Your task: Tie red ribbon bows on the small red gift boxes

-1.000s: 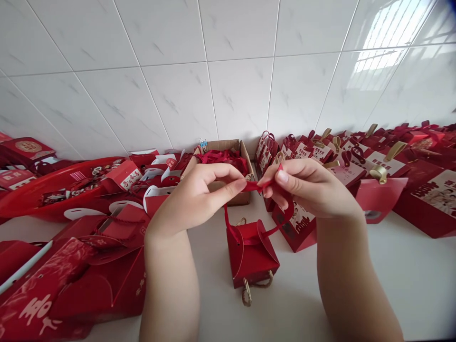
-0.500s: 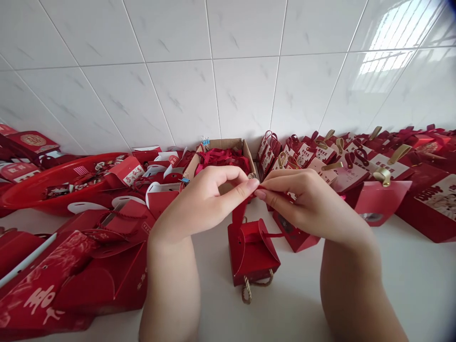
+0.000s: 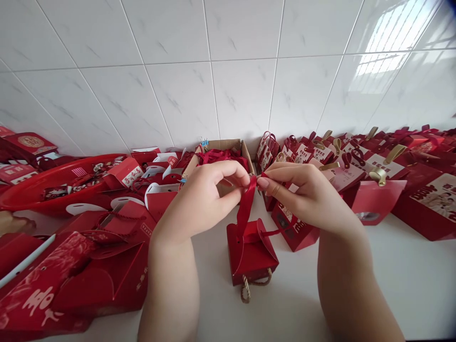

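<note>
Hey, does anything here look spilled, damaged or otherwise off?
Nothing looks clearly spilled or damaged. The box below the left hand and right hand sits upright, its ribbon between them. Only the boxes at left seem untidy, overlapping at mixed angles.

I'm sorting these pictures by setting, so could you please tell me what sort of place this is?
Probably a gift-packing workspace: a pale table crowded with red boxes, a cardboard carton of red ribbons, and a ribbon held above one small box.
</note>
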The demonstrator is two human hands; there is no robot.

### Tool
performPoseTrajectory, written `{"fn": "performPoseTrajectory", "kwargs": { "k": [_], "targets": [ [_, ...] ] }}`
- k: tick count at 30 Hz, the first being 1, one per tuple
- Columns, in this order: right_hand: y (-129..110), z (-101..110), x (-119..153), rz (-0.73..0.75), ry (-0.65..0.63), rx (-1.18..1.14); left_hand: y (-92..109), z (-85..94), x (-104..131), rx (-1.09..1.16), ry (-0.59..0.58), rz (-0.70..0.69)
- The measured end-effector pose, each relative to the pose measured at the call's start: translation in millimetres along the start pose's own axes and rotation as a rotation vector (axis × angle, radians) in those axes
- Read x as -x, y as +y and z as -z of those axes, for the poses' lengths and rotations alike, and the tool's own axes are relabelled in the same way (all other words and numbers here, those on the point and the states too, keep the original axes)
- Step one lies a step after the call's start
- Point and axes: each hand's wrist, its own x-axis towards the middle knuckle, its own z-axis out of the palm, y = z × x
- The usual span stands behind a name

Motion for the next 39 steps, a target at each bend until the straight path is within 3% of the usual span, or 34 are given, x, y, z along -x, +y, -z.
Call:
{"fn": "performPoseTrajectory", "kwargs": {
  "k": [7,11,17,23,27,32,39],
  "targets": [
    [3,-5,-4,0.026,0.041,-0.136,5,-4.0,-1,0.010,0.127,-0.033],
    [4,-11,-8,0.021,0.169,-0.268,5,-5.6,0,-0.028,0.223,-0.073],
    [1,-17,-6,-0.048,0.201,-0.465,3,4.6,9,-0.127,0.343,-0.072],
    [4,-23,1,-0.081,0.212,-0.746,11,20.1,23,-0.218,0.318,-0.114],
    [12,-28,11,-0.159,0.287,-0.860,5,24.7,31,-0.374,0.305,-0.172],
    [23,-27,37,-0.178,0.353,-0.815,-6,26.7,49,-0.460,0.322,-0.232],
    [44,-26,77,-0.296,0.442,-0.627,-20,32.1,74,-0.576,0.288,-0.139]
  ]
}}
